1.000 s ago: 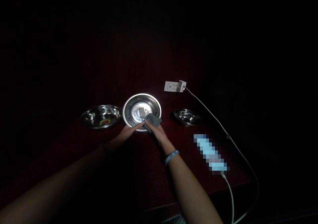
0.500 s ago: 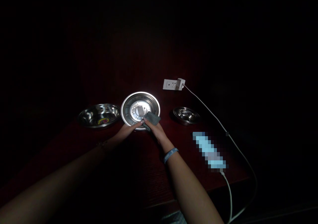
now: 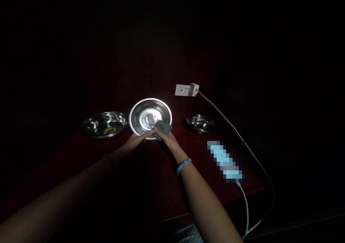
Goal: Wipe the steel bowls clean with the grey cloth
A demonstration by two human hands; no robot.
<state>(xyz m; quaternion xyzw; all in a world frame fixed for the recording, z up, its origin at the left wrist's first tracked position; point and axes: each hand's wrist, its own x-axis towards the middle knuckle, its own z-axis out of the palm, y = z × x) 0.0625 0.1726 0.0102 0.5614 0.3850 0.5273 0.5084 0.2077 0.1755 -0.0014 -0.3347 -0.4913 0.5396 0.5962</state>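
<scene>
A shiny, round stainless-steel basin with a wide bright rim is just ahead of the person's hands, tilted so that its inside faces back toward them; whether its underside touches the table cannot be told. The left hand grips the near-left edge, its thumb laid over the rim and its other fingers hidden from sight. The right hand pinches a folded grey textured cloth against the near-right edge, thumb on top, with the remaining fingers out of view. The two thumb tips come close together over the rim (whether they actually touch is too small to tell).

To the left of the hands, a wider, shallow stainless-steel basin with a yellow-and-red label inside sits upright on the dark red wooden table. To the right of the hands, well apart, stands a smaller round stainless-steel bowl. Nearer the right forearm lies a light-blue oblong shape, blurred into blocks, with a white cable at its near end. Beyond the right hand, a white plug fills part of a white wall socket. A blue wristband with pale lettering circles the right wrist.
</scene>
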